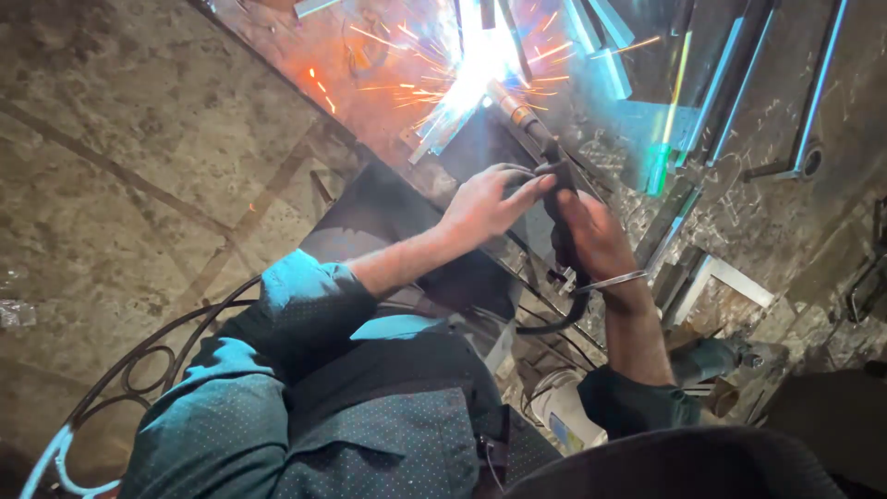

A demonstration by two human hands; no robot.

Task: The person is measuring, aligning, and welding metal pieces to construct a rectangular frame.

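My right hand (596,236) is closed around the dark grip of the welding torch (545,157). A metal bangle (612,280) sits at that wrist. My left hand (485,203) lies just beside it at nine o'clock, fingers (527,189) extended and resting against the torch handle, steadying rather than gripping. The torch runs from both hands toward eleven o'clock, its brass nozzle tip ending at the bright arc (480,55), which throws sparks outward. The arc sits on the metal workpiece (443,129), well ahead of my hands at twelve o'clock. The torch cable (554,323) drops from the grip toward six o'clock. Steel bars (730,83) lie at two o'clock. Curved ironwork (139,370) lies on the stone floor (139,166) at eight o'clock.
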